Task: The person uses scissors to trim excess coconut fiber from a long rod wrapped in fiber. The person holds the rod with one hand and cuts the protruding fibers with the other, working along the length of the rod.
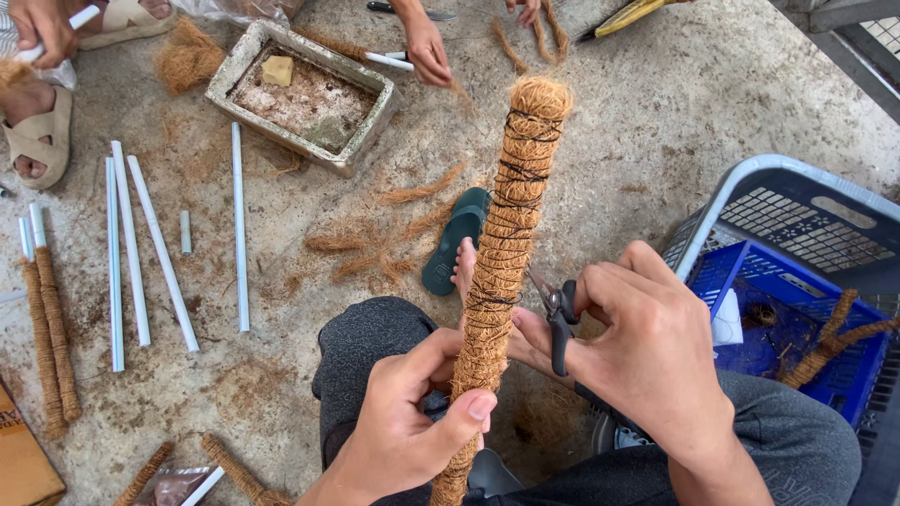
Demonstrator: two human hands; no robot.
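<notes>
A long pole wrapped in brown coir fibre [506, 215] and bound with dark thread stands tilted up from my lap. My left hand [412, 422] grips its lower part, thumb across the front. My right hand [647, 347] holds small black scissors [560, 319] whose blades touch the pole's right side, near the thread at mid-height. My knees in grey trousers and a bare foot on a green sandal [457, 239] lie under the pole.
White plastic tubes [141, 253] and finished coir poles [47, 328] lie at left. A concrete trough [300, 94] sits at top. Another person's hand [427, 52] works at top centre. Stacked blue and grey baskets [797, 244] stand at right. Loose fibre litters the floor.
</notes>
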